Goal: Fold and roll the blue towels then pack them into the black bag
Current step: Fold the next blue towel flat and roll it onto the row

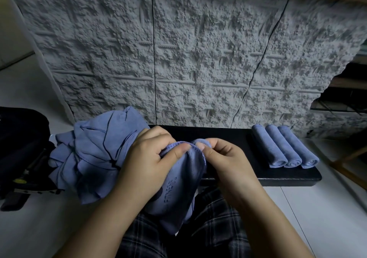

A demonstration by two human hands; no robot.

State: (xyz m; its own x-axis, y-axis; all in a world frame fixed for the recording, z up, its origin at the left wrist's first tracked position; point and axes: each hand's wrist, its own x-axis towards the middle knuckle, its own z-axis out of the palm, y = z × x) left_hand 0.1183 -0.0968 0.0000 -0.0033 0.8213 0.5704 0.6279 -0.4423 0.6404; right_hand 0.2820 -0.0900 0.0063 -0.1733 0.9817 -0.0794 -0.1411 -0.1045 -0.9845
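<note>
Both hands work one soft blue microfibre towel (178, 188) over the lap, just in front of the low black padded bench (228, 136). The left hand (147, 158) pinches the towel's stitched top edge between thumb and curled fingers; the right hand (224, 156) pinches the same edge just beside it, thumbs nearly touching. The rest of the cloth hangs down across the dark plaid trousers (218, 228), with printed lettering showing on its face.

A loose heap of unfolded blue towels (89, 152) lies at the left end of the bench, touching the back of the left hand. Three rolled blue towels (286, 146) lie side by side at the right end. The black fabric bag (21, 144) sits on the floor at far left, next to the heap.

By my reading, this is the search for corners before the first fold. The risks are plain: with both grips so close together the towel may open unevenly and fold skewed, which would give a loose, lopsided roll. The hanging cloth could also snag the heap and drag other towels off the bench. A wide swing to the right might knock the finished rolls and let them unwind.
</note>
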